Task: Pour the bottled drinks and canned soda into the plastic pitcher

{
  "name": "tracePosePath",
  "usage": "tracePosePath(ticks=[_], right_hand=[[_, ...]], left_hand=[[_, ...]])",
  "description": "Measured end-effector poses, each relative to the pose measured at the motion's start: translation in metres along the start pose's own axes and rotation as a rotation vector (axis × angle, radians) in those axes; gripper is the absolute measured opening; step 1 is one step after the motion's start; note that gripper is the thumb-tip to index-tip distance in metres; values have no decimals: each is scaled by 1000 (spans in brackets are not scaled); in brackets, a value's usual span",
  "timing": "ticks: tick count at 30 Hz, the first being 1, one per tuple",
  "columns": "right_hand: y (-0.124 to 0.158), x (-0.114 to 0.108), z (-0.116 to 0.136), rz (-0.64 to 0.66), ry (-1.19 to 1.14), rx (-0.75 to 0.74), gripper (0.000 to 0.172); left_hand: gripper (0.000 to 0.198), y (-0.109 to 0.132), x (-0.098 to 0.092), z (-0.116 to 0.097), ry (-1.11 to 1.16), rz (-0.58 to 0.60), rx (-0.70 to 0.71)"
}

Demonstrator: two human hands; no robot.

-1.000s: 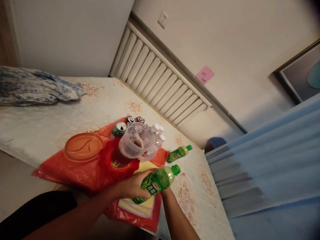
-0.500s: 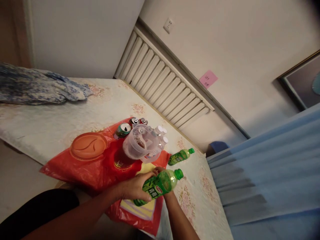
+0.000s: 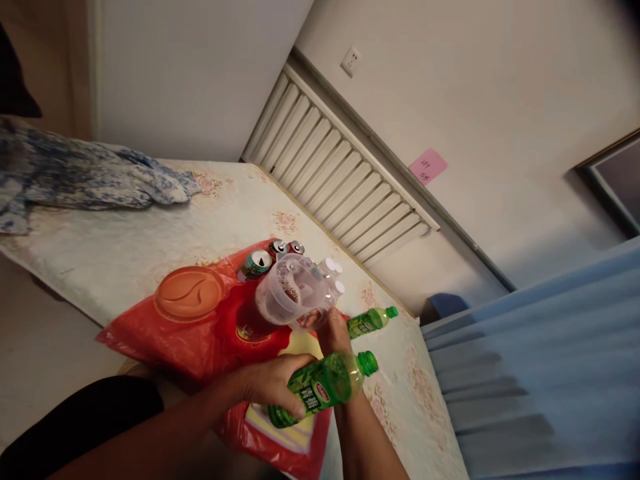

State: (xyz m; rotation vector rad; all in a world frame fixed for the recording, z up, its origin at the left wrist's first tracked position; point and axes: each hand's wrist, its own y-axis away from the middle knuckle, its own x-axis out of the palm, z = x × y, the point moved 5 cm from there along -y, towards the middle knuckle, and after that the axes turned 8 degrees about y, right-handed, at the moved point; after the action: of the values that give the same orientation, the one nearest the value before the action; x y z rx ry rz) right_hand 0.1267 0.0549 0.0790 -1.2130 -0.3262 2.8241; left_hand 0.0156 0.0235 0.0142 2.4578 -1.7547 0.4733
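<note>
The left hand's (image 3: 277,383) grip was clamped round a green plastic bottle with a printed label (image 3: 327,385), held aslant above the near end of a glossy red plastic sheet (image 3: 165,343). Beyond that bottle, the right hand (image 3: 331,333) reached to the side of a clear plastic pitcher (image 3: 274,301) with dark, foamy liquid; whether its fingers had closed on anything, I could not tell.

Left of the pitcher, a round orange disc (image 3: 189,293) lay on the sheet. Behind it stood a green metal can (image 3: 254,267) and two smaller-looking cans, with white-capped clear bottles (image 3: 335,285) to the right. A second green bottle (image 3: 369,324) was just beyond the right hand, on the flower-patterned table (image 3: 120,250). Crumpled blue-and-white cloth (image 3: 110,177) lay at the far left.
</note>
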Motion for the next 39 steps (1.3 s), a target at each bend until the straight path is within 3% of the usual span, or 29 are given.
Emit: tracePosePath(ticks=[3,7,14,17,22,26,30,34,39], right_hand=[[-7,5,-3,-67,-341,88,59],[-17,13,-5,-102,-608,143,56],[-26,1,17,-236,-683,153,56],[-24,-22,27,-266,-677,113,56],[-12,-81,47,-372,-702,102,49],[9,-132,70,-493,-751,100,41],[33,-174,85,-632,-741,138,35],[55,-200,89,-734,-712,193,37],[76,-210,82,-690,-648,257,44]], left_hand=[[71,1,-4,-2,16,-8,31],[72,4,-8,0,31,10,-31],[70,13,-10,-18,39,27,-47],[70,14,-11,-26,74,46,-35],[71,10,-12,-30,127,97,22],[79,5,-15,-33,196,132,87],[77,2,-24,-34,141,89,106],[86,-1,-35,-34,134,1,137],[85,2,-53,-43,-15,-179,177]])
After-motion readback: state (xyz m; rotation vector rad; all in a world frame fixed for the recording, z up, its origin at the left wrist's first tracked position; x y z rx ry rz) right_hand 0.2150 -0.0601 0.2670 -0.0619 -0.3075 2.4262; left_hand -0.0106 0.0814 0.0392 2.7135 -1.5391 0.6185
